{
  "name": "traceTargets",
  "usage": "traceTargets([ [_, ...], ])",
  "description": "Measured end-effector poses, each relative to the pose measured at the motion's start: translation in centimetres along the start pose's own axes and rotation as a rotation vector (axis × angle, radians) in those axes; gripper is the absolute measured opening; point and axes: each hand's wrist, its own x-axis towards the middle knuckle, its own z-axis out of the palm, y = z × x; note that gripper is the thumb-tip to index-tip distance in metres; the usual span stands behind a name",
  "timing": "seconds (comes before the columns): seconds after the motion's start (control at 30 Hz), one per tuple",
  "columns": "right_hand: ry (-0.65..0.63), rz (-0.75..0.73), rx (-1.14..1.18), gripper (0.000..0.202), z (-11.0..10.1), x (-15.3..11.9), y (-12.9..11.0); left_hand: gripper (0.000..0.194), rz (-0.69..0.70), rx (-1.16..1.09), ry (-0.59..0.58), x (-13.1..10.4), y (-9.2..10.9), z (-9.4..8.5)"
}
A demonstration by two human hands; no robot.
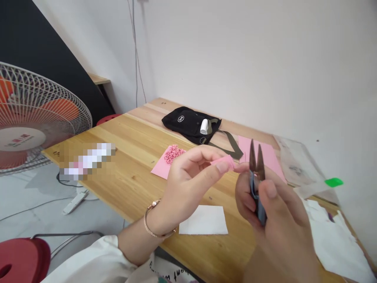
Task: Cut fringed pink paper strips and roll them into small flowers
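Observation:
Between the thumb and fingers of my left hand (196, 181) is a small folded piece of pink paper (222, 160). My right hand (279, 220) is wrapped around a pair of small scissors (257, 177), whose dark blades point up and stand slightly apart. A fingertip of the right hand reaches toward the pink piece, close to its right end; whether it touches is hard to tell. Below the hands a white rectangular sheet (204, 220) lies on the wooden table. Behind the left hand, a heap of small pink-red bits (173, 153) rests on a pink sheet (160, 168), partly covered by that hand.
A black bag (185, 122) with a green strap and a white roll (204, 126) lies at the back. Another pink sheet (272, 155), clear plastic (303, 157) and torn white paper (338, 239) are at right. A fan (44, 106) and red stool (22, 259) stand left.

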Motion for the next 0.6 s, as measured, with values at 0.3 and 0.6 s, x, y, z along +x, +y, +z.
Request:
traceTargets([
  [0.3,-0.233,0.138,0.059,0.032,0.5,-0.2,-0.2,0.014,0.040,0.096,-0.018,-0.9,0.6,-0.6],
  [0.6,-0.340,0.211,0.115,0.045,0.8,-0.1,0.0,0.017,0.018,0.122,0.024,-1.2,0.8,-0.9],
])
